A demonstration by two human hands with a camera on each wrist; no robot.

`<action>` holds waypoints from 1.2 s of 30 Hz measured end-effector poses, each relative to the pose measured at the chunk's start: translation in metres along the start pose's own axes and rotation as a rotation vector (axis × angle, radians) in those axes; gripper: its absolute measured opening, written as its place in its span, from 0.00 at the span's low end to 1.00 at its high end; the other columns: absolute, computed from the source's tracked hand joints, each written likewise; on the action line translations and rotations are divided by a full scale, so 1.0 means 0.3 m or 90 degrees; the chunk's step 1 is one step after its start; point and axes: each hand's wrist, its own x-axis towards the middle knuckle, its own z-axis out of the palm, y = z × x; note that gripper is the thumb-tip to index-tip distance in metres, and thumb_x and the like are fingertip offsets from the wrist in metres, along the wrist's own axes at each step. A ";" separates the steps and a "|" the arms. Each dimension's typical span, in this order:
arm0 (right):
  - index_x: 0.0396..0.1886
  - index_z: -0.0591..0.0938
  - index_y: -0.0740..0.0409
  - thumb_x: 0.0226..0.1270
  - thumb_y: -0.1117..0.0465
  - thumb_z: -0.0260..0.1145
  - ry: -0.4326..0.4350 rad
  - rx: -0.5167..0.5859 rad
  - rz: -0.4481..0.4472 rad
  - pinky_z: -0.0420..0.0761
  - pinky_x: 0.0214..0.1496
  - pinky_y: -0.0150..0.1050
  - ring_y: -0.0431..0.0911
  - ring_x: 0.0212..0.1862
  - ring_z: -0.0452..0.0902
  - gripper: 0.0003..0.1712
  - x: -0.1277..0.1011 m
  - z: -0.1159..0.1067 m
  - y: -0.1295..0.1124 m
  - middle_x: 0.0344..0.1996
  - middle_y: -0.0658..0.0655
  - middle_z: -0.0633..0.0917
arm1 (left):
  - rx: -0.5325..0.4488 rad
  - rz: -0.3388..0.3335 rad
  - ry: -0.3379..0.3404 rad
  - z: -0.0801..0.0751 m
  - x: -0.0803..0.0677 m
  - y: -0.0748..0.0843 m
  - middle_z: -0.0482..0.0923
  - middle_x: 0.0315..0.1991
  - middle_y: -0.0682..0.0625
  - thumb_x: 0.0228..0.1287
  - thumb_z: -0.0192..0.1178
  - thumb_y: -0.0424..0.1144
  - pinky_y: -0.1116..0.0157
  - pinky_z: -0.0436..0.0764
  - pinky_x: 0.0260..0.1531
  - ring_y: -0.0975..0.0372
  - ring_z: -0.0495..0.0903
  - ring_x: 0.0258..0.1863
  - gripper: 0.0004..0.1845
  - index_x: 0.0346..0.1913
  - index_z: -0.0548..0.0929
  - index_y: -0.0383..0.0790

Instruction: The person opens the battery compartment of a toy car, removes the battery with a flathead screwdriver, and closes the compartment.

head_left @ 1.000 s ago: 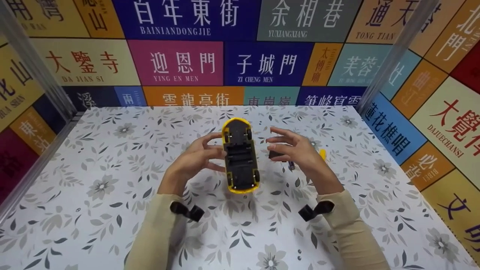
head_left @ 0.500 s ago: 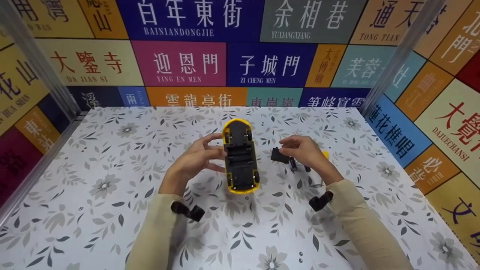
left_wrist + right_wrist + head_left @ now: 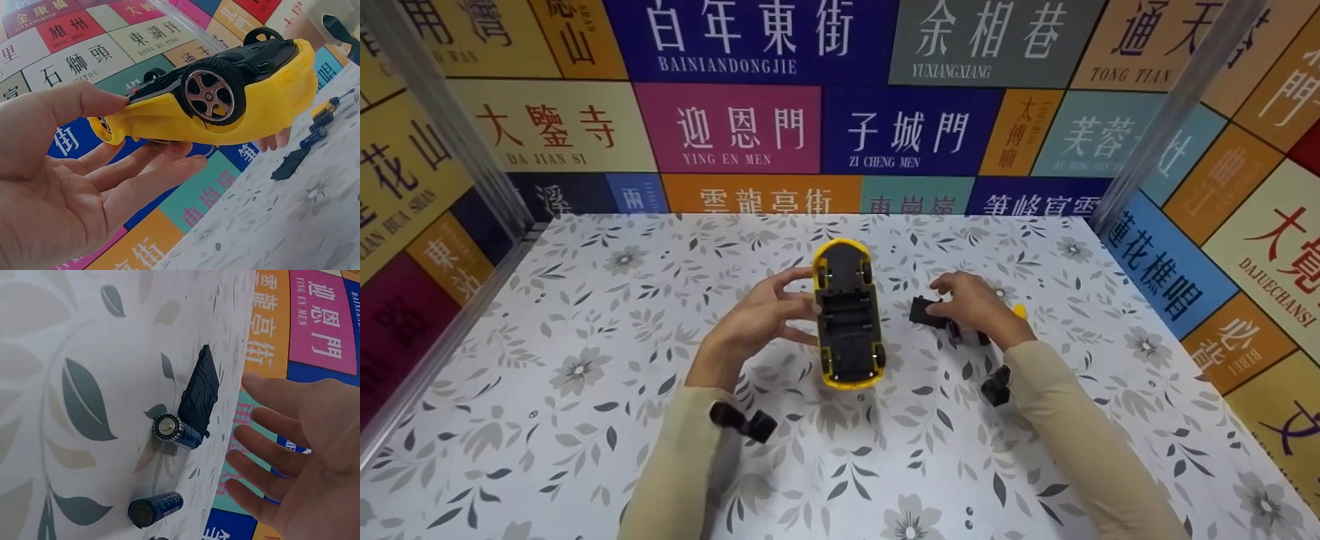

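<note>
My left hand (image 3: 757,315) grips a yellow toy car (image 3: 851,360) by one side, its black underside turned toward the head camera. A recessed battery bay (image 3: 847,319) shows open in the car's belly. In the left wrist view, the thumb lies on the black chassis (image 3: 261,64) and the fingers are beneath the yellow body. My right hand (image 3: 979,307) hovers over a black battery cover (image 3: 199,394) with its fingers relaxed and spread, holding nothing. Beside that cover lie two blue batteries, one end-on (image 3: 177,430) and another (image 3: 157,509) nearer the right wrist camera.
A yellow-handled screwdriver (image 3: 323,109) lies past the batteries, mostly behind the right hand in the head view. The table (image 3: 660,465) has a white leaf-patterned cover. Sign-printed panels (image 3: 727,127) stand along its back and sides, with clear corner posts (image 3: 1170,120).
My right hand has come away from beside the car, moving right and down to the battery cover. The left hand keeps holding the car in the same pose.
</note>
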 end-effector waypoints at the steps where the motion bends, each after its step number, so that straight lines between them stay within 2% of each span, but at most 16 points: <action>1: 0.65 0.76 0.66 0.69 0.57 0.67 -0.005 0.001 0.008 0.75 0.67 0.60 0.65 0.63 0.74 0.29 0.006 -0.001 0.004 0.61 0.71 0.79 | 0.000 -0.001 0.001 -0.001 0.000 0.000 0.84 0.46 0.43 0.62 0.59 0.28 0.49 0.89 0.46 0.55 0.86 0.45 0.36 0.74 0.64 0.46; 10: 0.68 0.72 0.68 0.67 0.55 0.69 -0.062 -0.002 0.070 0.76 0.68 0.59 0.63 0.62 0.76 0.35 0.036 0.004 0.025 0.65 0.72 0.76 | -0.017 -0.003 -0.004 -0.003 0.001 0.002 0.85 0.43 0.45 0.63 0.59 0.28 0.48 0.89 0.46 0.56 0.86 0.44 0.36 0.74 0.62 0.45; 15: 0.66 0.74 0.70 0.66 0.52 0.70 -0.065 0.001 0.098 0.77 0.67 0.58 0.61 0.59 0.78 0.36 0.040 0.012 0.033 0.64 0.71 0.76 | -0.025 -0.002 -0.004 -0.006 0.002 -0.003 0.85 0.41 0.45 0.63 0.58 0.27 0.49 0.89 0.46 0.57 0.85 0.43 0.36 0.74 0.61 0.44; 19: 0.62 0.76 0.72 0.65 0.51 0.71 -0.051 0.011 0.105 0.78 0.66 0.58 0.62 0.58 0.77 0.35 0.045 0.016 0.038 0.61 0.72 0.79 | -0.030 0.001 -0.007 -0.010 0.002 -0.003 0.86 0.40 0.46 0.64 0.58 0.27 0.47 0.89 0.47 0.57 0.86 0.43 0.37 0.74 0.61 0.44; 27: 0.61 0.74 0.68 0.64 0.52 0.72 0.006 0.052 0.120 0.79 0.62 0.55 0.60 0.55 0.77 0.33 0.054 0.031 0.045 0.58 0.70 0.79 | -0.038 0.007 -0.014 -0.014 0.008 -0.005 0.86 0.38 0.47 0.64 0.59 0.27 0.46 0.88 0.47 0.57 0.86 0.43 0.37 0.75 0.60 0.44; 36: 0.56 0.79 0.66 0.70 0.65 0.65 0.082 0.143 0.065 0.84 0.52 0.47 0.58 0.50 0.83 0.17 0.049 0.038 0.056 0.51 0.70 0.85 | -0.035 0.000 0.000 -0.010 0.007 -0.004 0.86 0.40 0.45 0.63 0.60 0.27 0.45 0.88 0.48 0.55 0.86 0.45 0.36 0.74 0.62 0.44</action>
